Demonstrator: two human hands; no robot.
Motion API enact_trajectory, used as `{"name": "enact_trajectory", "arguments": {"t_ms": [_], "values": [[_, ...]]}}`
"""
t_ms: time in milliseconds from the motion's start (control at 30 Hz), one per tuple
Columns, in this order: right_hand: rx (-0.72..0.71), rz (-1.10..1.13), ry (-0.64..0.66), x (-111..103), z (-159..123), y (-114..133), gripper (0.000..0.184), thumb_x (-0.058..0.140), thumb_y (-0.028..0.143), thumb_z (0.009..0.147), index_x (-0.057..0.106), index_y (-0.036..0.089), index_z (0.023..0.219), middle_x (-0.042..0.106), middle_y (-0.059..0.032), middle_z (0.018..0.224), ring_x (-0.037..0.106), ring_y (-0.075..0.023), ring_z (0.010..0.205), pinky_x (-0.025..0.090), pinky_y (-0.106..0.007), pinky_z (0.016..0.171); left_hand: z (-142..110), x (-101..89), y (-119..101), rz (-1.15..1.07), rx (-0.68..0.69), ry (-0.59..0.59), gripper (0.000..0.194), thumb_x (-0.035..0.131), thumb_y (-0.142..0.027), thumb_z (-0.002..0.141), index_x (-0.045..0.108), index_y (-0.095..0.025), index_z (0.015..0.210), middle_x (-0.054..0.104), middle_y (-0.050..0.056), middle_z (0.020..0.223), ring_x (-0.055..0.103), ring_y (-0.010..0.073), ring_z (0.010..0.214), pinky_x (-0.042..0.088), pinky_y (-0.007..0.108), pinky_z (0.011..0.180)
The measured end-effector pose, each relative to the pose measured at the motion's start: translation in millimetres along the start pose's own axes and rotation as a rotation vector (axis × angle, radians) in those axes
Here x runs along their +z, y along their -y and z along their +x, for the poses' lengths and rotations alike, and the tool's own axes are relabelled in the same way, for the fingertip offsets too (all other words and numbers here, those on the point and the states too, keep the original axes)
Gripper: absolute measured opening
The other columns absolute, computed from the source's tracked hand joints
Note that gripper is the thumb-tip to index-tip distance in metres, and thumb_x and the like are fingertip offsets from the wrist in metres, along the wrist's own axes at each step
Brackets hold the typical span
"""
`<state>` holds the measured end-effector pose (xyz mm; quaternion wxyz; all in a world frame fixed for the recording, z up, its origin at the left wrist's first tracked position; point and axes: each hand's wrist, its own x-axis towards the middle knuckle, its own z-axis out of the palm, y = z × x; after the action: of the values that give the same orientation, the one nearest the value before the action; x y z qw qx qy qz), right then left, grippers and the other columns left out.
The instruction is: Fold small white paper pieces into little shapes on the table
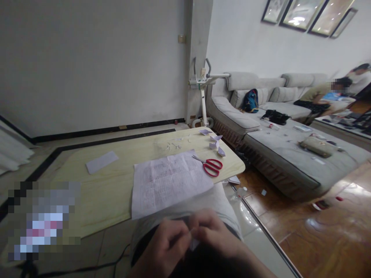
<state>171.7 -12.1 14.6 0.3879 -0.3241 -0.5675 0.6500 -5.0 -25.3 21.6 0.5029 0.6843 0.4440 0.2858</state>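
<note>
My left hand and my right hand meet low in front of my lap, fingers closed in a pinch. Between them shows a small white piece of paper, mostly covered by the fingers and blurred. Just beyond my knees, a large creased printed sheet lies on the table. Red-handled scissors rest on its right edge, blades partly apart and pointing left. Several small folded paper pieces sit near the far right corner. Thin paper scraps are scattered behind the sheet.
The pale wooden table carries a white paper rectangle at left and a blurred-out object at its near left. A grey sofa with bags stands right. Two people sit at the far right. A clear bottle is beside my knees.
</note>
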Motion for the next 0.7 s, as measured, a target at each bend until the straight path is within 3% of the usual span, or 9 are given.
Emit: {"name": "enact_trajectory", "arguments": {"t_ms": [100, 200, 300, 467, 600, 700], "values": [[0.015, 0.104, -0.041, 3.7, -0.9, -1.4, 0.038, 0.064, 0.046, 0.075, 0.051, 0.016, 0.055, 0.044, 0.0029, 0.053, 0.041, -0.0099, 0.053, 0.032, -0.022, 0.052, 6.0, 9.5, 2.5, -0.339, -0.206, 0.081, 0.037, 0.051, -0.046, 0.083, 0.050, -0.018, 0.058, 0.049, -0.002, 0.046, 0.047, 0.0103, 0.043, 0.037, 0.021, 0.044], [0.020, 0.156, -0.151, 5.8, -2.2, -0.7, 0.039, 0.068, 0.047, 0.071, 0.051, 0.017, 0.055, 0.046, 0.0022, 0.055, 0.042, -0.0110, 0.055, 0.034, -0.022, 0.052, 13.2, 21.0, 1.3, -0.493, -0.276, 0.052, 0.036, 0.052, -0.048, 0.079, 0.049, -0.019, 0.058, 0.043, -0.004, 0.040, 0.039, 0.0090, 0.034, 0.029, 0.020, 0.036], [0.025, 0.152, -0.238, 5.2, -2.5, -0.4, 0.039, 0.068, 0.050, 0.068, 0.049, 0.018, 0.054, 0.044, 0.0023, 0.055, 0.041, -0.0117, 0.055, 0.034, -0.023, 0.052, 13.4, 26.0, -1.0, -0.390, -0.200, -0.043, 0.038, 0.049, -0.047, 0.083, 0.048, -0.019, 0.057, 0.046, -0.003, 0.045, 0.045, 0.0105, 0.040, 0.037, 0.021, 0.041], [-0.007, -0.008, -0.250, 3.3, 1.9, 1.1, 0.038, 0.063, 0.047, 0.076, 0.049, 0.018, 0.056, 0.043, 0.0032, 0.055, 0.040, -0.0107, 0.056, 0.034, -0.022, 0.052, 5.0, 18.3, -1.9, 0.059, 0.114, -0.283, 0.029, 0.048, -0.038, 0.088, 0.057, -0.019, 0.067, 0.056, 0.001, 0.061, 0.056, 0.0143, 0.061, 0.045, 0.023, 0.059], [-0.015, -0.063, -0.177, 1.2, 4.1, 3.8, 0.036, 0.061, 0.046, 0.081, 0.052, 0.017, 0.063, 0.050, 0.0015, 0.062, 0.045, -0.0113, 0.061, 0.038, -0.022, 0.055, 6.2, 15.1, -0.2, 0.061, 0.122, -0.346, 0.033, 0.042, -0.036, 0.092, 0.052, -0.020, 0.065, 0.052, -0.001, 0.057, 0.053, 0.0126, 0.055, 0.043, 0.022, 0.055], [-0.004, -0.098, -0.171, -0.8, 2.8, 2.8, 0.037, 0.062, 0.046, 0.081, 0.052, 0.016, 0.064, 0.050, 0.0017, 0.062, 0.045, -0.0108, 0.060, 0.038, -0.022, 0.056, 8.8, 16.9, 0.0, 0.005, 0.098, -0.327, 0.035, 0.042, -0.038, 0.092, 0.050, -0.020, 0.063, 0.049, -0.003, 0.055, 0.051, 0.0118, 0.053, 0.041, 0.021, 0.053]]}}
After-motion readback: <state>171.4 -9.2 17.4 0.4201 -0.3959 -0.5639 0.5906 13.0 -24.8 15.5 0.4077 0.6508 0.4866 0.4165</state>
